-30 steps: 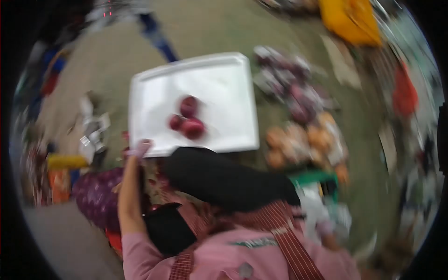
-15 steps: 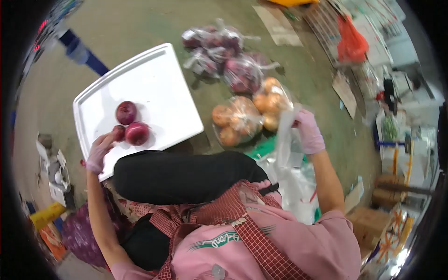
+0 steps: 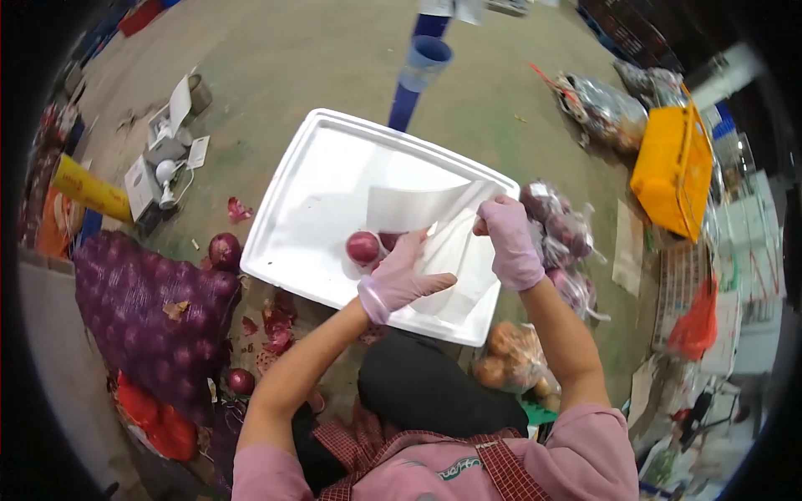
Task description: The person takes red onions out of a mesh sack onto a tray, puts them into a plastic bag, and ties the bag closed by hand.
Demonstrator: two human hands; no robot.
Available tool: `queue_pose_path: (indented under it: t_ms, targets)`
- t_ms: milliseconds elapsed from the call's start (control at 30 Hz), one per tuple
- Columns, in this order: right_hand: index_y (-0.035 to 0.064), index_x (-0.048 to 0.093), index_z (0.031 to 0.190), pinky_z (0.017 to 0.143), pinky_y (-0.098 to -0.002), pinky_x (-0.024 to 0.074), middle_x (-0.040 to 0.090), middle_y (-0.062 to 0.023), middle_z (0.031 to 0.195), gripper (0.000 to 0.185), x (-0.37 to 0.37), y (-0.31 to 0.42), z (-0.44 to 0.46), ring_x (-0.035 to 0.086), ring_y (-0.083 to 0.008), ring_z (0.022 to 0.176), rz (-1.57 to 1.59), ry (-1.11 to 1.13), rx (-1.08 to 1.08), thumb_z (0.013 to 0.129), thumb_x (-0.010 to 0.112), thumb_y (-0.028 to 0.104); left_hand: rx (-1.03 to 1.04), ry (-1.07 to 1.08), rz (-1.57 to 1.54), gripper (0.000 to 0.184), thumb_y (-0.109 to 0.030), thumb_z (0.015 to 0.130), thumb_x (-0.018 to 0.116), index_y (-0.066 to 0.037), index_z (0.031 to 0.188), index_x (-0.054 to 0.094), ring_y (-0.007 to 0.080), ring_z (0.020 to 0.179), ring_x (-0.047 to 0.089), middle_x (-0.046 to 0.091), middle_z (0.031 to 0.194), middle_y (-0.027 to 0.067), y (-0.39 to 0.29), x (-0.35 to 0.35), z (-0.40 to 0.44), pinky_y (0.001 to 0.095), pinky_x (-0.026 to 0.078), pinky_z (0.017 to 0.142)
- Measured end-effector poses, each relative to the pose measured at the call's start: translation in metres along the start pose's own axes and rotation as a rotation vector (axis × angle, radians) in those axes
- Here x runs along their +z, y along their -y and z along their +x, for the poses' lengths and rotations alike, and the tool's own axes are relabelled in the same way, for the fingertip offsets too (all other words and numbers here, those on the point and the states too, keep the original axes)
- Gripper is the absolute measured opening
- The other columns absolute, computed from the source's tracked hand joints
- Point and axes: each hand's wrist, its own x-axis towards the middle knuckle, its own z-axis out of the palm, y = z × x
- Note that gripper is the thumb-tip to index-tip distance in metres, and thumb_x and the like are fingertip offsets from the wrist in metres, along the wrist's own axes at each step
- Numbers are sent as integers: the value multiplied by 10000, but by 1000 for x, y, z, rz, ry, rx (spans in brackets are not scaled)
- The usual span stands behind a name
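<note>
Over the white tray (image 3: 301, 200), my right hand (image 3: 511, 244) in a pink glove is closed on the edge of a clear plastic bag (image 3: 455, 288). The bag hangs loosely across the tray's right half. My left hand (image 3: 397, 282), also gloved, has its fingers stretched and its thumb apart beside the bag; whether it touches the film I cannot tell. A red onion (image 3: 362, 248) lies in the tray just beyond my left hand. Another red onion (image 3: 389, 240) is partly hidden by that hand and the bag.
At left stands a mesh sack of red onions (image 3: 154, 326), with loose skins (image 3: 278, 326) nearby. Bagged red onions (image 3: 572, 238) and bagged yellow onions (image 3: 510, 355) lie right of the tray. A blue post (image 3: 407, 104) rises behind it. Farther right is a yellow crate (image 3: 672, 171).
My view has swung left. My right hand has brought the plastic bag from beside the yellow onions over the tray. My left hand has left the small onion and moved beside the bag.
</note>
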Motion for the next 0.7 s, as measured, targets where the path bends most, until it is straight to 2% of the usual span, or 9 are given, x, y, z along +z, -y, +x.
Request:
queue_pose_path:
  t_ms: [67, 133, 233, 333, 433, 500, 533, 633, 700]
  targets:
    - [0, 530, 731, 571, -279, 441, 522, -52, 609, 68, 30, -5, 16, 505, -152, 528, 9, 42, 26, 732, 499, 61, 41, -181, 131, 722, -238, 804, 701, 15, 1364, 321, 266, 1150, 477, 450, 1241, 200, 15, -20, -2, 323, 378, 981]
    - [5, 526, 731, 577, -283, 440, 515, -47, 610, 57, 57, -1, 24, 496, -149, 530, -2, 102, 53, 729, 501, 56, -33, -360, -11, 562, -194, 844, 662, 7, 1317, 436, 201, 1043, 549, 556, 1165, 132, 25, -36, -7, 300, 451, 894]
    - [-11, 521, 744, 594, -278, 421, 510, -44, 670, 65, 93, 8, 26, 480, -133, 597, 26, 223, 45, 732, 507, 51, -204, -480, -394, 186, -88, 891, 568, 46, 984, 657, 100, 718, 555, 626, 778, 19, 54, -57, -20, 233, 465, 719]
    - [-8, 554, 848, 627, -268, 424, 546, -51, 730, 172, 126, 6, 29, 486, -125, 652, 15, 344, 41, 837, 567, 163, -367, -537, -619, 171, -78, 868, 598, 42, 974, 658, 98, 723, 552, 616, 766, 21, 45, -85, -41, 229, 459, 710]
    - [11, 566, 893, 607, -240, 421, 577, -48, 770, 260, 152, 0, 3, 495, -91, 687, -140, 356, -225, 842, 667, 245, -383, -733, -554, 104, -80, 806, 671, 6, 830, 616, 75, 660, 519, 604, 718, 19, 35, -100, -56, 221, 435, 629]
    - [15, 566, 898, 586, -227, 417, 568, -33, 765, 266, 162, -5, -23, 488, -77, 676, 16, 585, -12, 823, 698, 234, -381, -829, -529, 204, -99, 776, 713, -44, 705, 530, 57, 601, 472, 574, 674, -3, 31, -103, -67, 213, 395, 563]
    - [16, 566, 891, 580, -215, 414, 549, -12, 745, 260, 163, 0, -38, 486, -69, 677, 96, 718, 95, 815, 711, 219, -375, -871, -631, 209, -101, 777, 712, -45, 698, 527, 59, 598, 471, 578, 681, 1, 27, -103, -70, 210, 391, 559]
    - [19, 562, 938, 624, -220, 421, 559, -9, 757, 206, 169, -10, -58, 501, -73, 695, 47, 777, 33, 846, 661, 175, -407, -904, -678, 104, -84, 816, 654, -6, 798, 589, 83, 614, 511, 611, 742, 34, 21, -93, -75, 226, 425, 576]
    - [21, 564, 943, 634, -223, 422, 564, -15, 779, 197, 170, -27, -52, 500, -75, 703, 162, 846, 66, 849, 654, 169, -214, -814, -807, 159, -93, 859, 606, 31, 954, 634, 99, 655, 553, 641, 812, 57, 25, -82, -75, 258, 467, 613]
